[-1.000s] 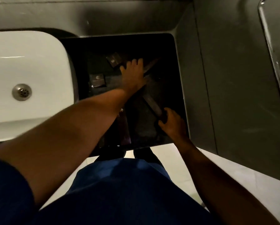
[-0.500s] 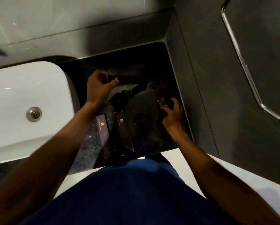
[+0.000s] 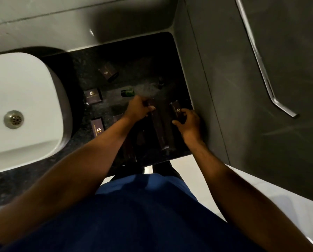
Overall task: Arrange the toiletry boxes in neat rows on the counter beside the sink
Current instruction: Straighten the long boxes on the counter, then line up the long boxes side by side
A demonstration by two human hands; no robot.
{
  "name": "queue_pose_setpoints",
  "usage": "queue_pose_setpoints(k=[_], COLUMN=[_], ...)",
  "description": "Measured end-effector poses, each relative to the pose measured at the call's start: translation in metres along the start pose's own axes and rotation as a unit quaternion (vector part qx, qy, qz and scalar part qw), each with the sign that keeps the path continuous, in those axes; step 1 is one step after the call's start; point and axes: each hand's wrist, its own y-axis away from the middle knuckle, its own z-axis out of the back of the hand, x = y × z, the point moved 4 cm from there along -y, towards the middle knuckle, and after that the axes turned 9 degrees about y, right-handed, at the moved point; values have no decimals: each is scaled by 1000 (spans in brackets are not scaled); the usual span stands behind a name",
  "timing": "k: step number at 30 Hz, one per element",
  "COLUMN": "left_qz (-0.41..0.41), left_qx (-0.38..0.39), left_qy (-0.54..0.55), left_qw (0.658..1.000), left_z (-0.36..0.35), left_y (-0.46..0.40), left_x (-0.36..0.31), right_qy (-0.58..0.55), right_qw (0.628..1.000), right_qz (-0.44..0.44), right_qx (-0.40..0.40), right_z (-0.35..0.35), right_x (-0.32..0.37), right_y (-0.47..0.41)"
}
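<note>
Dark purple toiletry boxes with gold logos lie on the black speckled counter (image 3: 134, 68) to the right of the white sink (image 3: 25, 99). My left hand (image 3: 138, 109) grips the far end of a long dark box (image 3: 159, 130) that lies lengthwise toward me. My right hand (image 3: 187, 122) holds a shorter box (image 3: 176, 110) close to the right wall. A small box (image 3: 108, 71) lies askew at the back. Another small box (image 3: 93, 96) sits beside the sink. A long box (image 3: 97, 127) lies near the sink's edge, and my left forearm partly hides one more box (image 3: 117, 118).
A small green bottle (image 3: 127, 93) lies on its side in the middle of the counter. A grey wall (image 3: 206, 88) closes the counter on the right, with a metal rail (image 3: 261, 70) further right. The counter's front edge is just above my blue clothing.
My left hand has come from the back of the counter toward the front right, now on a long box. My right hand has taken hold of a box by the wall. The view has shifted.
</note>
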Motion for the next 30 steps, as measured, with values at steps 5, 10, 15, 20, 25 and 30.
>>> queue_pose_setpoints(k=[5, 10, 15, 20, 25, 30], left_qz=[16, -19, -18, 103, 173, 71], left_qx=[-50, -61, -78, -352, -302, -230], left_qy=[-29, -67, -16, 122, 162, -25], left_qw=[998, 996, 997, 922, 924, 970], left_z=[-14, -21, -8, 61, 74, 65], left_y=[-7, -3, 1, -1, -24, -52], left_x=[8, 6, 8, 30, 22, 5], right_qy=[-24, -28, -68, -63, 26, 141], right_qw=[1000, 1000, 998, 995, 992, 978], right_qz=[5, 3, -10, 7, 100, 153], right_qx=[5, -7, -3, -80, -71, -8], right_z=[-7, -11, -11, 1, 1, -17], right_x=[9, 11, 6, 23, 82, 117], right_y=[-1, 0, 2, -15, -69, -110])
